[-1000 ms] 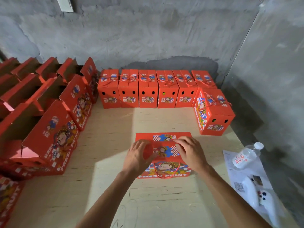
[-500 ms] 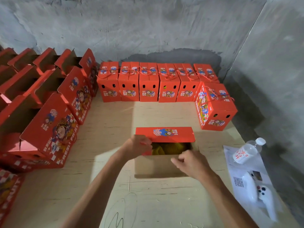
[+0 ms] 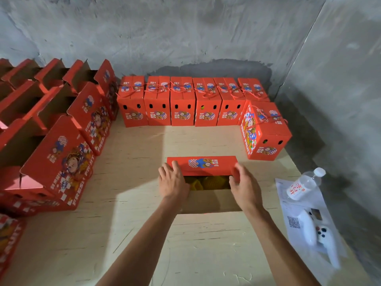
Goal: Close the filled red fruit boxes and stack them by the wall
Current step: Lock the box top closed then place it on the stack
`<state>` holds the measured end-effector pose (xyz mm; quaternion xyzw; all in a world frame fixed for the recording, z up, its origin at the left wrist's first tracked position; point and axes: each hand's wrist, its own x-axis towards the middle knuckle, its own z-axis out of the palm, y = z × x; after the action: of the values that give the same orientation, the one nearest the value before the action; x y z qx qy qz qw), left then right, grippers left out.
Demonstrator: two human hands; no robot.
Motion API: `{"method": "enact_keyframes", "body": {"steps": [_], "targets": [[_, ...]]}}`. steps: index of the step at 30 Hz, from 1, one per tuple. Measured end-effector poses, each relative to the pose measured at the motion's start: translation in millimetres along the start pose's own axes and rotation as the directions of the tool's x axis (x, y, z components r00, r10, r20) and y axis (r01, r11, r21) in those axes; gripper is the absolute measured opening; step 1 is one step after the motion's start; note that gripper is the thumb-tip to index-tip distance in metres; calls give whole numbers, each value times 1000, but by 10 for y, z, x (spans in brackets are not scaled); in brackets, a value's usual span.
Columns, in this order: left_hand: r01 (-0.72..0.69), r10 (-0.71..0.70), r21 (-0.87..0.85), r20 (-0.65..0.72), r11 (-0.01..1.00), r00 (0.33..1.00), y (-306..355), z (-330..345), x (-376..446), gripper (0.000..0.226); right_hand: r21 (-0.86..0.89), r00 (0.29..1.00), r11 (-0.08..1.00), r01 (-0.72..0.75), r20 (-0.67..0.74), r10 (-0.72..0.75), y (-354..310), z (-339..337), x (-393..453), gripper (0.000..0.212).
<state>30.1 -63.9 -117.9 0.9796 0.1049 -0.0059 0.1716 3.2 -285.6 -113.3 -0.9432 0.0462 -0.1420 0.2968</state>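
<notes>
Mid-worktop sits our open box. Our left hand rests spread on the far flap and our right hand pinches its end, likely to fold it shut over the fruit.

A: Head view. Open box at bench centre, far flap folded partly over yellow fruit.

B: Hands?

A: Left hand flat on flap's left end; right hand grips its right end, fingers curled.

B: Surroundings?

A: Closed boxes in a row along wall; one more beside them. Open boxes at left. Water bottle, white controller on paper, right.
</notes>
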Motion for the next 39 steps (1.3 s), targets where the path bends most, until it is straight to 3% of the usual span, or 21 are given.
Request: {"method": "enact_keyframes", "body": {"steps": [3,11,17,20,22,24,27,31,33,35,36,37,38,39], "targets": [[4,-5,18,21,1000,1000,26,-11,0,71,-152,991,979,134,51,-127,50,91,-36,43],[-93,82,-178,-66,980,994,-88,10,-81,48,-204,988,969,141,88,-125,143,127,-5,44],[-404,303,-327,-319,854,898,-471,188,-273,32,-216,966,948,234,166,-200,262,46,-81,55],[-448,357,-463,-274,765,893,-730,143,-302,39,-100,957,967,235,197,-212,400,-1,-130,47],[-464,415,-506,-213,727,884,-894,50,-307,61,-18,942,961,276,204,-267,528,-61,-132,37],[-498,492,-478,-150,724,858,-1014,-24,-294,79,41,912,948,316,262,-316,650,-162,-112,45],[-587,604,-358,-76,726,793,-1094,-82,-255,71,65,882,949,310,353,-312,786,-333,-75,64],[-640,647,-343,-110,687,754,-1165,-123,-185,75,4,822,944,330,491,-289,856,-515,-98,72],[-585,611,-385,-66,714,789,-1138,-145,-185,76,67,810,968,241,536,-239,882,-590,-68,58],[-397,462,-503,5,768,887,-1026,-183,-217,66,112,839,994,8,539,-67,817,-665,-9,33],[-290,354,-555,9,780,935,-939,-202,-226,63,122,859,990,-68,512,-4,779,-669,44,34],[-218,241,-577,-38,787,970,-837,-213,-221,64,125,899,988,-88,437,25,754,-639,107,54],[-177,142,-565,-107,806,984,-738,-207,-200,65,122,931,989,-88,364,38,684,-619,159,69],[-155,78,-544,-161,825,984,-632,-192,-176,66,115,956,992,-53,292,18,613,-580,207,69]]}}
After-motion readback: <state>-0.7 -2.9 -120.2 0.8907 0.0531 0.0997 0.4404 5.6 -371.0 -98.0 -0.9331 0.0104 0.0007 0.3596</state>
